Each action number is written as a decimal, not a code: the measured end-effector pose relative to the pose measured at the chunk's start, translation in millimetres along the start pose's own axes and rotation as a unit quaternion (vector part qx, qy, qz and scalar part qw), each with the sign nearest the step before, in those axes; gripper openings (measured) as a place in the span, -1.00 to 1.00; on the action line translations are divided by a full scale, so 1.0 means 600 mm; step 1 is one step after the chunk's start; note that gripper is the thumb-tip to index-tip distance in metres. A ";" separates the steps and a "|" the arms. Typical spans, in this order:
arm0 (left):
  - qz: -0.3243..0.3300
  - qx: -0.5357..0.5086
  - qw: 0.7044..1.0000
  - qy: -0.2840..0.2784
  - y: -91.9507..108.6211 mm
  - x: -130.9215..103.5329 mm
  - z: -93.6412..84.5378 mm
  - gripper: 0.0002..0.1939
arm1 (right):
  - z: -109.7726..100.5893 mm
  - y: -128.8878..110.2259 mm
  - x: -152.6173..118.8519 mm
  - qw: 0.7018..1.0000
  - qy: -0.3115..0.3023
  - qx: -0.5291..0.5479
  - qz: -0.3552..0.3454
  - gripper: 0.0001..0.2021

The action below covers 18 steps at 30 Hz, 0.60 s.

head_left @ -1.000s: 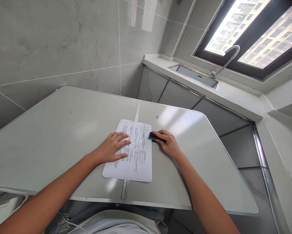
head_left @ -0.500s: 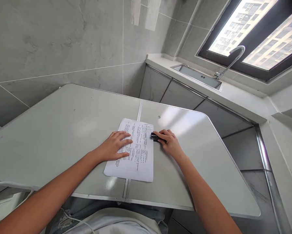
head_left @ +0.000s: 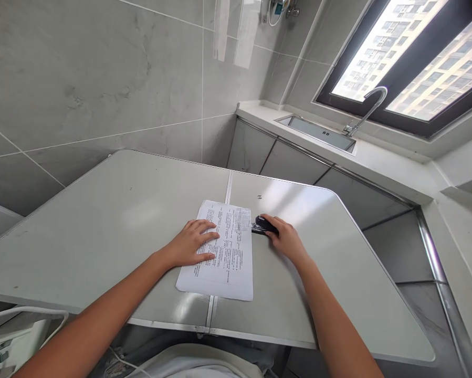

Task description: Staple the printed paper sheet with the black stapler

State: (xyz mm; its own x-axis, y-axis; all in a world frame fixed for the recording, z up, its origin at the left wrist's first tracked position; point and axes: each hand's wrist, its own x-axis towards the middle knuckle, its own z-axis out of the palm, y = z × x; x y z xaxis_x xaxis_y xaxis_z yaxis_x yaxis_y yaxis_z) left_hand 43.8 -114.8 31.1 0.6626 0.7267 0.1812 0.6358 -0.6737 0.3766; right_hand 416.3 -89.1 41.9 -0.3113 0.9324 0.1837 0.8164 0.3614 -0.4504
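Printed paper (head_left: 231, 273) lies on the folding table, across its centre seam; whether it is one sheet or a stack I cannot tell. My left hand (head_left: 194, 242) rests flat on its left part with fingers spread. A black stapler (head_left: 260, 224) sits at the paper's right edge, its front end close to the printed corner block. My right hand (head_left: 285, 236) is wrapped around the stapler's rear. The stapler's jaws show a gap between the top arm and the base.
Tiny metallic bits, perhaps staples (head_left: 259, 197), lie beyond the stapler on the table (head_left: 160, 184). Behind it run a tiled wall (head_left: 102, 79) and a counter with a sink (head_left: 318, 134) and faucet (head_left: 371, 107). A white cable (head_left: 31, 311) hangs at the lower left.
The stapler has drawn back to the right from the paper's edge, and its top arm has lifted. My left hand stays on the paper. The whole view has tilted slightly upward.
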 end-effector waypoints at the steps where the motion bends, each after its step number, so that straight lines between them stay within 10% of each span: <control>1: 0.000 0.000 1.000 -0.001 0.000 0.000 0.000 -0.48 | -0.002 0.008 0.002 0.999 0.015 -0.006 0.032 -0.43; 9: -0.064 -0.041 0.992 0.102 0.002 0.004 -0.011 -0.64 | 0.011 -0.034 0.015 0.975 0.198 -0.006 0.104 -0.56; 14: -0.163 -0.053 0.947 0.272 -0.012 0.002 -0.025 -0.75 | 0.080 -0.170 0.027 0.993 0.099 0.056 -0.025 -0.58; 18: -0.190 -0.033 0.934 0.302 -0.028 -0.001 -0.024 -0.80 | 0.115 -0.237 0.034 0.997 0.015 0.021 -0.071 -0.54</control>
State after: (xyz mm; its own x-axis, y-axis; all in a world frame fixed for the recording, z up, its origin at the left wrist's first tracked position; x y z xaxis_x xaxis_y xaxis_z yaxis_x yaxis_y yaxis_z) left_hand 27.2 -101.9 38.0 0.0384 0.8680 0.4950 0.7408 -0.3572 0.5689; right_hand 260.2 -121.0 49.4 -0.4070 0.8710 0.2750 0.7440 0.4908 -0.4534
